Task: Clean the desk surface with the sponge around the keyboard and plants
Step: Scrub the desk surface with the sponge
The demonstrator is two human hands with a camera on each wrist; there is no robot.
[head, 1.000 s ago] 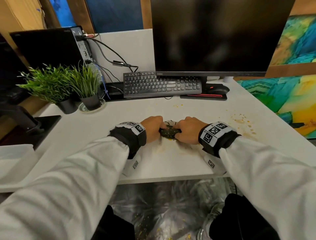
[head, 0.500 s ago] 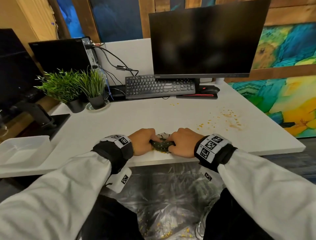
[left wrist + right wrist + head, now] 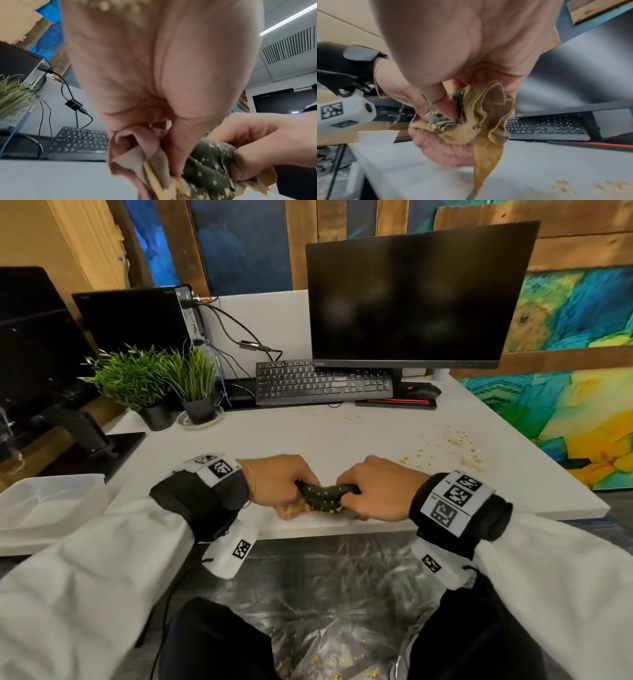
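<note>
The sponge (image 3: pixel 323 498) is a thin, floppy pad — dark green on one face, flecked with pale yellow crumbs, and mustard-yellow on the other — bunched and twisted into a short roll between both hands at the near edge of the white worktop (image 3: pixel 308 436). In the right wrist view its yellow side (image 3: pixel 488 121) falls in crumpled folds with one long point hanging down toward the worktop. In the left wrist view the green face (image 3: pixel 207 169) is wrinkled and speckled.

The left hand (image 3: pixel 277 482) grips the left end, its fingers (image 3: pixel 150 155) curled tight round the material. The right hand (image 3: pixel 380 491) grips the other end, fingers (image 3: pixel 443 105) curled and pinching the bunched edge. The two hands sit close together, knuckles up, with only a short stretch of sponge showing between them.

Farther out on the worktop, yellow-orange crumbs and smears (image 3: pixel 459 446) lie scattered to the right, and a few more specks (image 3: pixel 349 417) sit just in front of the black keyboard (image 3: pixel 323 383). A dark monitor (image 3: pixel 414 296) stands above the keyboard, a black mouse (image 3: pixel 423 392) to its right. Two potted green plants (image 3: pixel 157 378) stand at the far left — one on a small saucer. A white tray (image 3: pixel 48 501) rests at the left edge. Below the worktop, clear plastic sheeting (image 3: pixel 325 594) holds yellow crumbs.
</note>
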